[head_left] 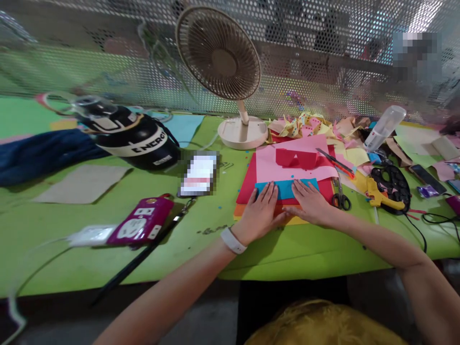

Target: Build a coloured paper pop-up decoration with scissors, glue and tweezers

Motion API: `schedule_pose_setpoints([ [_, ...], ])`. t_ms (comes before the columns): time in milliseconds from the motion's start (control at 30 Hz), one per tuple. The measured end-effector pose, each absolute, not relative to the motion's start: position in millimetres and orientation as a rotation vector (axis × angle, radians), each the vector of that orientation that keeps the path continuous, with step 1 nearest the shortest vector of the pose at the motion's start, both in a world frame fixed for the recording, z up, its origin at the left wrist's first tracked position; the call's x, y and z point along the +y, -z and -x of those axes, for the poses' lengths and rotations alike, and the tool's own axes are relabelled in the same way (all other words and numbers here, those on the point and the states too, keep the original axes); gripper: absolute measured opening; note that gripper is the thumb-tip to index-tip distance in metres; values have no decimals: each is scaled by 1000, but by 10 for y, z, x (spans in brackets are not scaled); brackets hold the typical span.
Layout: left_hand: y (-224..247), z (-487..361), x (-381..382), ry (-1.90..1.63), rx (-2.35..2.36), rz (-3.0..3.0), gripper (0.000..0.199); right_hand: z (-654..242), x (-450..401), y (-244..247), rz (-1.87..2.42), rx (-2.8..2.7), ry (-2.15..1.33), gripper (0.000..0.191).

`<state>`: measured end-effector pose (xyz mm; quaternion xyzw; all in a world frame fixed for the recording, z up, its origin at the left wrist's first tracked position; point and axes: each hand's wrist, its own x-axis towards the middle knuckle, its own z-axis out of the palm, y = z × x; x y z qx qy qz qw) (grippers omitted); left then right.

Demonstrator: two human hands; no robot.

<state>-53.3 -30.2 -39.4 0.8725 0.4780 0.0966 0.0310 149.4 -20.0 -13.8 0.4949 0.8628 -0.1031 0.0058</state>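
Through the head view I have both hands palm-down, fingers extended: the left hand [263, 210] and the right hand [308, 203] rest their fingertips on the blue folded-looking paper strip [285, 190], which lies crosswise beneath them. The thumbs come close together nearer the body; I cannot tell whether they touch. Under the hands I see a large red paper sheet [247, 179], with a pale pink paper sheet [265, 160] just beyond the fingertips, bearing a red folded paper piece [295, 158].

To press the strip well, I'd weight both hands equally, hold its long edges parallel and smooth outward from the middle, lest it skew. I'd mind the black-handled metal scissors [339, 200] just beside my right hand.
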Motion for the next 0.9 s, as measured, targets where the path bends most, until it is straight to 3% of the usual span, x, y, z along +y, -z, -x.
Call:
schedule_pose_setpoints([
  [200,377,600,-259,-343,1551,-2645,83,-1551,-149,55,-1557,2742,474,87],
  [533,328,552,-247,-361,1525,-2607,83,-1968,707,-249,-2042,2740,106,57],
  [800,346,614,-107,-720,1420,-2376,69,-1941,1012,-54,-2076,2913,181,15],
  [900,344,612,-97,-912,1348,-2321,62,-1956,984,-115,-2116,2954,175,8],
])
